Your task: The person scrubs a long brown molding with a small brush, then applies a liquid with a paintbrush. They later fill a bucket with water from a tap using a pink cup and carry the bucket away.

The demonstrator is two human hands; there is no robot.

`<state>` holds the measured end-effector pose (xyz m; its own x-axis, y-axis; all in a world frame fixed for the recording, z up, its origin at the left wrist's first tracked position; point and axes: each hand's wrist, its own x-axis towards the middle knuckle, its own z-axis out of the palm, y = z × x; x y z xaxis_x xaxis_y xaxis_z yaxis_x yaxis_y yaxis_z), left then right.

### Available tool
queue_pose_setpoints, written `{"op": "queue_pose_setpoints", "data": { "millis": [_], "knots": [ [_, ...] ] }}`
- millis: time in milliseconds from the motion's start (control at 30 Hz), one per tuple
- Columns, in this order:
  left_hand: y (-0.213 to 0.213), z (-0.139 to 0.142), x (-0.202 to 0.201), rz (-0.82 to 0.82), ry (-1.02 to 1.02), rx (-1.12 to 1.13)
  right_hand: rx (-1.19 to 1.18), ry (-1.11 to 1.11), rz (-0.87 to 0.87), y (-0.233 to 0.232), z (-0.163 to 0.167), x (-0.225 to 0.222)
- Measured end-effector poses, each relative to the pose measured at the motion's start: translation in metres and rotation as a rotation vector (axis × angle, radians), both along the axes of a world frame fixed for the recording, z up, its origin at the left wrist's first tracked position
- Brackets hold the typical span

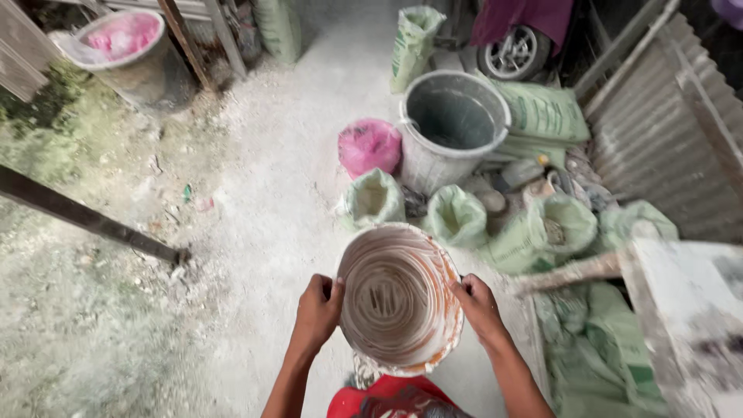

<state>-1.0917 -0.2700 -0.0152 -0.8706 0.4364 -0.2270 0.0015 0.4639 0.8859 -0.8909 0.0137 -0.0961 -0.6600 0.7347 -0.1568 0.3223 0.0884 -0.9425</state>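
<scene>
I hold the plaster-smeared bucket (398,298) low in the middle of the frame, my left hand (317,310) and right hand (478,308) each closed on its rim, opposite one another. The rim looks slick with paste, so a grip could slide and tip it onto the dusty floor (255,193). Inside it is empty, streaked white over orange

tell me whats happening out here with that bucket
A person holds an orange bucket by its rim, left hand on one side, right hand on the other. Its inside is smeared with pale residue and looks empty. Ahead on the dusty ground stand a large grey bin, a pink bag and several open green sacks.
</scene>
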Motion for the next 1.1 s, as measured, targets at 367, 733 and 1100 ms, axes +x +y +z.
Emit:
{"op": "queue_pose_setpoints", "data": {
  "millis": [367, 733, 1100],
  "knots": [
    [0.063, 0.0, -0.222, 0.009, -0.211, -0.021, -0.035, 0.023, 0.006, 0.071, -0.034, -0.251],
    [0.163, -0.052, -0.395, -0.228, -0.135, -0.131, -0.053, 0.003, -0.259, 0.105, -0.064, -0.342],
    [0.285, -0.208, -0.473, -1.146, -0.037, -0.086, -0.216, -0.259, -0.914, 0.021, -0.11, -0.335]
  ]
}}
